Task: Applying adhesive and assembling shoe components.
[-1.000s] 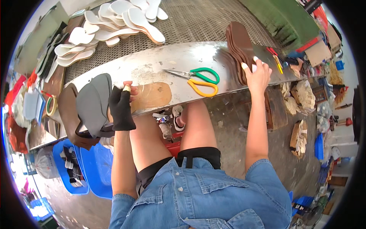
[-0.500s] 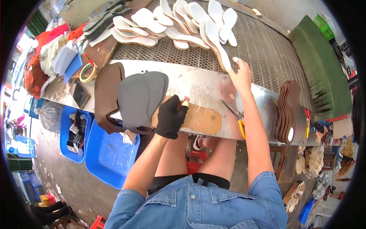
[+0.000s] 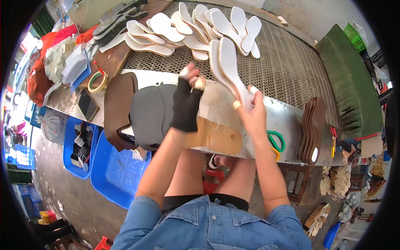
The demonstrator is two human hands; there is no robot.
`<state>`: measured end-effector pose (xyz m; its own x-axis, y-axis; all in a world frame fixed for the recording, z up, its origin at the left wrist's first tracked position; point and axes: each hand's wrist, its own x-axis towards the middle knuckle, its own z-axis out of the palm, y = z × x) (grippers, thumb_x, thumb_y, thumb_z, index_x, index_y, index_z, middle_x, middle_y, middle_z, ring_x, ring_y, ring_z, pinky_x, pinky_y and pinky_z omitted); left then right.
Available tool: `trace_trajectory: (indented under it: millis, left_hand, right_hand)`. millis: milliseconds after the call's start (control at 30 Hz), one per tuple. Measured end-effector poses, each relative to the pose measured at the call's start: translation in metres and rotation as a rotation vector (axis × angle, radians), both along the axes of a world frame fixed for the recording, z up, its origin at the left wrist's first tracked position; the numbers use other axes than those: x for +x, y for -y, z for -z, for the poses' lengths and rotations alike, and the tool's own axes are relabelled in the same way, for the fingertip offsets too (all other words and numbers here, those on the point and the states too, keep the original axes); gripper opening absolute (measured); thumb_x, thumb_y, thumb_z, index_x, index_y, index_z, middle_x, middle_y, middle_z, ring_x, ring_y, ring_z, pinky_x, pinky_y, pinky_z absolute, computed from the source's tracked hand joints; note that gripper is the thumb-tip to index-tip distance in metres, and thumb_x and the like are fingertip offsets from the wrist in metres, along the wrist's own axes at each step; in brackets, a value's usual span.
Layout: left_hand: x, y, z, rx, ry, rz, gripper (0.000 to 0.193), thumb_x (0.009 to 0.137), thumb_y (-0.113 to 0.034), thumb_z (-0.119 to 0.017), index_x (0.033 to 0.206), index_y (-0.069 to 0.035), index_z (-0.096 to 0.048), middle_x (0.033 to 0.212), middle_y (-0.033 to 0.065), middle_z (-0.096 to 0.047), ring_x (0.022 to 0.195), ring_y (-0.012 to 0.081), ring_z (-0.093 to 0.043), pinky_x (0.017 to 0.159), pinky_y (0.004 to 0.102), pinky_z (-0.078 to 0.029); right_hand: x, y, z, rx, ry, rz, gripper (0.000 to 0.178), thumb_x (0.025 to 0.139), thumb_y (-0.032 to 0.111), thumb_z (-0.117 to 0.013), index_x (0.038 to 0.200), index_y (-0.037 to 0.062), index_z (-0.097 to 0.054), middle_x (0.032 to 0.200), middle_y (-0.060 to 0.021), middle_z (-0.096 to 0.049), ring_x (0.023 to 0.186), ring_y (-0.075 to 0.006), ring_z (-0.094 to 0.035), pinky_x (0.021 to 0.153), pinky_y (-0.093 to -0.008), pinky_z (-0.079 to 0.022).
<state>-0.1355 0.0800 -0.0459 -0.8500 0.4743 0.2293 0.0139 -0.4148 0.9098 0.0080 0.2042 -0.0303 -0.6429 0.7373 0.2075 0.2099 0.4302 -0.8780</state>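
The right hand (image 3: 253,113) is pinched round a pair of white insoles (image 3: 227,66), holding them on edge over the metal table (image 3: 283,121). The left hand (image 3: 187,102), in a black fingerless glove, hovers loosely curled over grey sheets (image 3: 152,112), holding nothing. The insoles look flat, cream-edged.

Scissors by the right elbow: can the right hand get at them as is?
Probably not yet: the right hand is full, gripping white insoles. The scissors lie uncovered under that forearm, so the path itself looks free.

scissors (image 3: 276,143) half hidden behind right forearm, tan sole (image 3: 216,136) partly covered by left hand (image 3: 186,104)
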Motion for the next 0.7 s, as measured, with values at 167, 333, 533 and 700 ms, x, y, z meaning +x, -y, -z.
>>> trace_trajectory:
  millis: [167,333,533,700]
  left_hand:
    - [-0.02,-0.028,-0.038,-0.035,0.047,0.219,0.032,0.096,-0.027,-0.05,0.119,-0.007,-0.058,0.091,-0.0014,-0.056,0.09,0.0072,-0.051,0.08,0.0238,-0.042]
    - [0.007,-0.02,-0.065,0.053,-0.044,0.257,0.026,0.096,-0.017,-0.047,0.114,-0.004,-0.061,0.096,0.0022,-0.064,0.08,0.0071,-0.056,0.071,0.0222,-0.045]
    - [-0.001,-0.036,-0.058,-0.013,0.023,0.304,0.027,0.094,-0.022,-0.052,0.113,-0.004,-0.061,0.094,0.0009,-0.063,0.083,0.0088,-0.056,0.074,0.0252,-0.046]
    - [-0.053,-0.025,-0.004,0.111,0.658,0.151,0.034,0.093,-0.035,-0.053,0.112,-0.007,-0.06,0.099,0.0071,-0.065,0.089,0.0199,-0.062,0.079,0.035,-0.052]
  right_hand:
    - [0.03,0.045,0.013,0.113,-0.038,-0.068,0.056,0.076,0.024,-0.073,0.119,-0.0012,-0.048,0.112,-0.0223,-0.054,0.104,-0.0328,-0.055,0.089,-0.0388,-0.044]
    - [0.018,-0.002,-0.047,0.537,-0.162,0.047,0.037,0.081,0.017,-0.068,0.112,0.0004,-0.057,0.112,-0.0097,-0.052,0.104,-0.0221,-0.054,0.081,-0.0335,-0.045]
    - [-0.011,-0.027,-0.069,0.248,-0.363,-0.216,0.035,0.076,0.014,-0.072,0.105,-0.0029,-0.06,0.104,-0.0118,-0.057,0.09,-0.0162,-0.058,0.078,-0.0283,-0.047]
    - [0.025,0.005,-0.092,-0.227,-0.874,-0.205,0.028,0.076,0.006,-0.071,0.102,0.0024,-0.059,0.097,-0.003,-0.062,0.088,-0.0115,-0.059,0.079,-0.0256,-0.047]
